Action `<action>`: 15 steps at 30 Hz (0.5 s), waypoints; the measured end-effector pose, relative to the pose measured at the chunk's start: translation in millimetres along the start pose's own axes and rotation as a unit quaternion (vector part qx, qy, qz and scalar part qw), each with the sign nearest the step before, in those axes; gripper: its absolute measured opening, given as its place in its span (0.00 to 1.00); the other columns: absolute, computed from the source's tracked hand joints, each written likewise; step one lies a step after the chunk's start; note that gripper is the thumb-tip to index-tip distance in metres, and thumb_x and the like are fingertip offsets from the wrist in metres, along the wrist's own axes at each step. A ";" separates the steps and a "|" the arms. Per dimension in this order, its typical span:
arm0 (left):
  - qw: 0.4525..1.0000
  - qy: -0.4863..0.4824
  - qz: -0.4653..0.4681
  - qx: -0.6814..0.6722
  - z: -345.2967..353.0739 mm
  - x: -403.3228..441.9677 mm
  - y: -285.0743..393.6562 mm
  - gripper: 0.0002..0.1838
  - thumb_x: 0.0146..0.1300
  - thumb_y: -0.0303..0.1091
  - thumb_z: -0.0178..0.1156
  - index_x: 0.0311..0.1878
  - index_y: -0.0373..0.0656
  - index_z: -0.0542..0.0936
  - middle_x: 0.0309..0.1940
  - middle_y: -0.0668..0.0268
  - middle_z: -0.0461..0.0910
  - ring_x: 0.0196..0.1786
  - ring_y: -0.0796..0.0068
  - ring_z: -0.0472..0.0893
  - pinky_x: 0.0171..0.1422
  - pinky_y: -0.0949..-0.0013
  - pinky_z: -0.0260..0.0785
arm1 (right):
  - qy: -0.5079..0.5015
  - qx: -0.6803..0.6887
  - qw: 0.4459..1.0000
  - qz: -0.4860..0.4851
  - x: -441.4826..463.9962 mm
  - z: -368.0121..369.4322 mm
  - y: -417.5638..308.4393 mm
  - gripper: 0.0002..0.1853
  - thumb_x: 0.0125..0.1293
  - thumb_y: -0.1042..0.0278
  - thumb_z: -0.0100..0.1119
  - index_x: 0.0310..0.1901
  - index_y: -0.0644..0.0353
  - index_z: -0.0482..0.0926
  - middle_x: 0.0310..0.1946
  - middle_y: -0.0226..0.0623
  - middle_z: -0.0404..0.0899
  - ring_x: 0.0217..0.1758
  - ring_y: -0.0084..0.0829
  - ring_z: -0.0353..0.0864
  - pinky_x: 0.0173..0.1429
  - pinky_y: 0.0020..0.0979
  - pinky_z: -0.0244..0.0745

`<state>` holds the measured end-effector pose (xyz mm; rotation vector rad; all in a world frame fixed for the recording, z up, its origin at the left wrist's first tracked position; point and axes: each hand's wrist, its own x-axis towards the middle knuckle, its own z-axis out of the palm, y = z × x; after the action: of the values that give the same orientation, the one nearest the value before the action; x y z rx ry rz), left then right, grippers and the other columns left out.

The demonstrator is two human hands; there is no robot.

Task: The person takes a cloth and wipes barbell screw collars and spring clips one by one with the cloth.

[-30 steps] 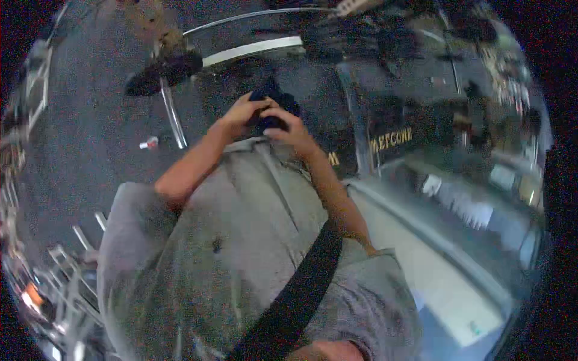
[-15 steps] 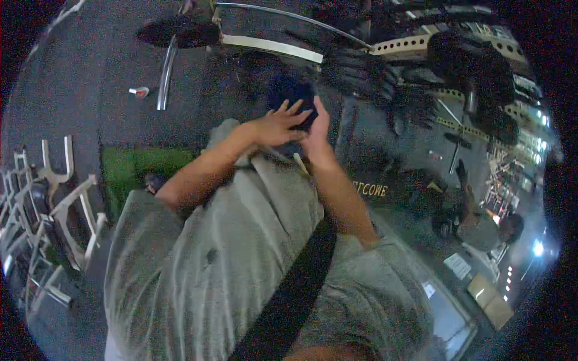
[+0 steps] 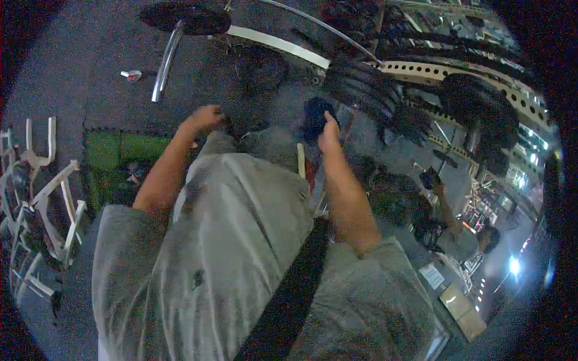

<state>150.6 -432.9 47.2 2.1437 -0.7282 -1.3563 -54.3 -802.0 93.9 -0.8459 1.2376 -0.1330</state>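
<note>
A dark blue, soft-looking item (image 3: 318, 117) is in my right hand (image 3: 329, 133), its thumb lying over it. Its exact shape is unclear in the dim light. Apart from it, further left, my left hand (image 3: 206, 118) is raised with curled fingers, blurred by motion. Something dark is beside those fingertips, and whether they hold it cannot be made out. Both forearms reach forward over my grey shirt (image 3: 235, 222), which a black strap (image 3: 289, 289) crosses.
A metal bar (image 3: 167, 63) with a dark disc stands at the upper left. White metal frames (image 3: 63, 186) and a green mat (image 3: 114, 159) are at the left. Perforated beams (image 3: 421, 71) run along the upper right. Another person (image 3: 460, 240) is at the right, near a cardboard box (image 3: 462, 313).
My hands were together at the dark blue item; now they are apart. My left hand has moved left, while my right hand keeps the item. The view has shifted.
</note>
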 end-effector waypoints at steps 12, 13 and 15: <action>0.989 -0.021 -0.017 0.148 -12.3 168.3 -20.6 0.23 0.61 0.47 0.59 0.55 0.43 0.79 0.52 0.48 0.79 0.55 0.46 0.78 0.59 0.51 0.71 | -0.024 -0.366 0.929 -0.049 139.0 30.3 8.1 0.17 0.64 0.63 0.53 0.49 0.66 0.77 0.40 0.44 0.82 0.38 0.42 0.80 0.44 0.44 0.73; 0.980 -0.061 -0.005 0.189 -10.4 184.5 -12.0 0.22 0.62 0.47 0.58 0.54 0.43 0.79 0.52 0.48 0.79 0.55 0.46 0.78 0.58 0.51 0.71 | -0.028 -0.416 0.907 -0.063 164.4 28.4 15.3 0.18 0.63 0.62 0.54 0.48 0.66 0.78 0.38 0.44 0.82 0.38 0.42 0.81 0.45 0.43 0.73; 0.968 -0.071 -0.035 0.240 11.6 239.1 -31.3 0.22 0.64 0.46 0.55 0.57 0.45 0.77 0.53 0.48 0.79 0.56 0.46 0.78 0.58 0.50 0.71 | -0.030 -0.513 0.853 -0.092 216.1 24.2 29.7 0.20 0.59 0.60 0.57 0.47 0.66 0.79 0.34 0.45 0.84 0.38 0.42 0.81 0.45 0.43 0.73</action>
<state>231.8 -571.1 -133.2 2.4731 -1.1456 -1.5000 34.5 -881.7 -90.3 -1.8791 1.1276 0.4498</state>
